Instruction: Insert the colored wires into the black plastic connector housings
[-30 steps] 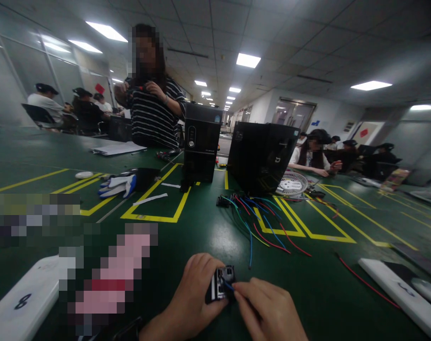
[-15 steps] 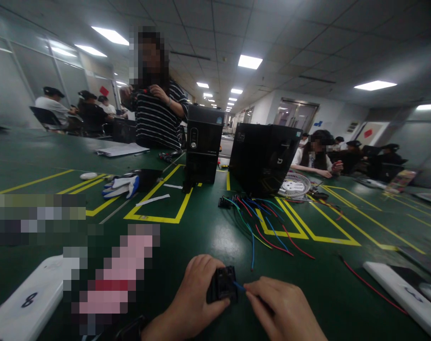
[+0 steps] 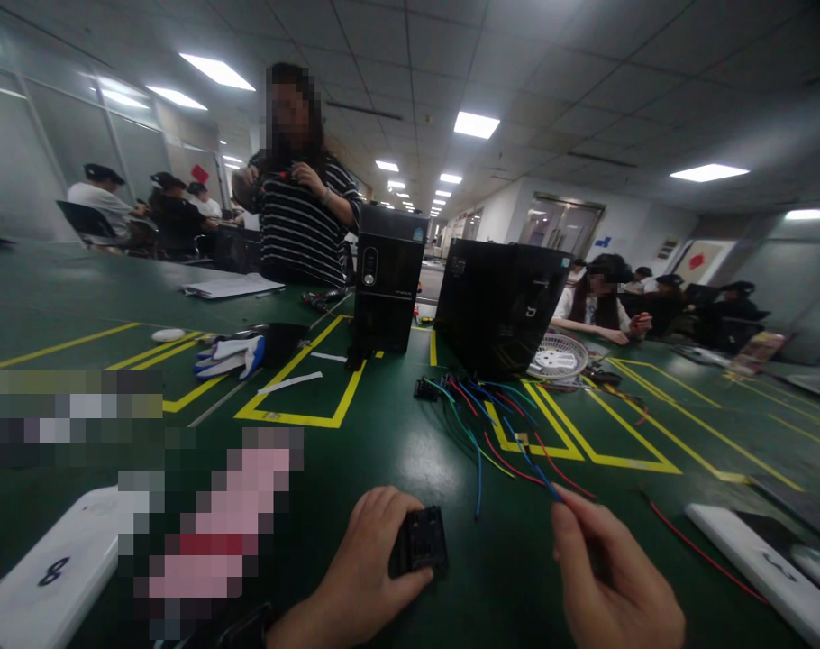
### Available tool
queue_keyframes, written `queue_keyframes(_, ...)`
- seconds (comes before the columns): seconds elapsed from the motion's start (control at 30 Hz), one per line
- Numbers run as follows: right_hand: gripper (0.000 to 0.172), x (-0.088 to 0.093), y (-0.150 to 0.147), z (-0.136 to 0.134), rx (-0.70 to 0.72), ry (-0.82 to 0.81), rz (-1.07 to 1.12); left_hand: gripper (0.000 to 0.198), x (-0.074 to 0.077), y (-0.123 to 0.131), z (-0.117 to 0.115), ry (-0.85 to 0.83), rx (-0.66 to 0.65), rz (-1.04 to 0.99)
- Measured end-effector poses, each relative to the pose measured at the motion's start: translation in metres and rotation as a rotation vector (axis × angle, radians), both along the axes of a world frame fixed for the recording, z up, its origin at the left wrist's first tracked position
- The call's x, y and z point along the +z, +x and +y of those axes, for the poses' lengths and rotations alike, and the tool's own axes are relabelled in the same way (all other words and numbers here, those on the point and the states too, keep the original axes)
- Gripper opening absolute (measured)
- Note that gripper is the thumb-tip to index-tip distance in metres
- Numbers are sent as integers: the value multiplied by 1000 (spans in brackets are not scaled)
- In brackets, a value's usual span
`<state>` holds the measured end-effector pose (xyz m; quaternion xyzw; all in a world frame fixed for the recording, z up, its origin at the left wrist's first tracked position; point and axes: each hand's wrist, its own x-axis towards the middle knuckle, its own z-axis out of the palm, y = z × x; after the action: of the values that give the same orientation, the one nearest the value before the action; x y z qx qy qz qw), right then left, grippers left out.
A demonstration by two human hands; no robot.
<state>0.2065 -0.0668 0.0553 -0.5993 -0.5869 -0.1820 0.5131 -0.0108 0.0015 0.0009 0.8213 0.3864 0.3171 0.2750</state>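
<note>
My left hand point(image 3: 376, 559) is closed around a black block-shaped electrical part point(image 3: 424, 539) with terminal-like slots, low over the green table. Its thumb and fingers grip the part from the left. Farther right, my right hand point(image 3: 613, 568) pinches a blue wire point(image 3: 543, 476) between thumb and forefinger. The wire points up and left, clear of the block, and overlaps the loose wires behind it in view. A small tan piece point(image 3: 522, 439) shows near its far end; whether it is attached cannot be made out.
Red, blue and green wires point(image 3: 478, 451) fan out from small black parts point(image 3: 424, 388). Two black computer cases point(image 3: 389, 306) stand behind. A white basket point(image 3: 560, 356), gloves point(image 3: 231, 354), and white numbered objects point(image 3: 62, 559) lie around. A person in stripes point(image 3: 302, 216) stands across the table.
My right hand has moved away from the block, to the right and slightly up, with the blue wire, whose end is no longer at the block. My left hand stays nearly in place.
</note>
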Motion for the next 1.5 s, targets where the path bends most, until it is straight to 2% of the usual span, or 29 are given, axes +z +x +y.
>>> queue_keyframes(0.2, 14, -3, -1, 12, 167, -75, -73, 37, -4, 0, 1, 5, 19, -18)
queue_keyframes(0.4, 17, -16, 0, 20, 227, -191, -29, 40, -9, 1, 2, 0, 37, -66)
queue_keyframes(0.67, 25, -30, -4, 30, 294, -556, -38, 45, -12, 1, 3, -27, 57, -65)
queue_keyframes(0.8, 28, -34, -1, 31, 275, -618, -39, 51, -15, 0, 3, -45, 62, -65)
queue_keyframes(0.93, 30, -37, 25, 32, 171, -615, -35, 58, -13, 0, 2, -93, 76, -58)
queue_keyframes(1.03, 32, -35, 47, 30, 116, -608, 9, 61, -9, 0, 1, -125, 89, -53)
queue_keyframes(1.1, 32, -31, 52, 28, 133, -616, 45, 60, -7, 0, 1, -134, 88, -53)
queue_keyframes(1.27, 27, -22, 35, 28, 270, -638, 69, 56, -8, 3, 0, -115, 113, -65)
queue_keyframes(1.4, 32, -12, 26, 44, 266, -601, 286, 53, -10, 1, 2, -26, 193, -5)
queue_keyframes(1.5, 42, -5, 26, 60, 270, -654, 437, 48, -17, -3, 8, 103, 275, 63)
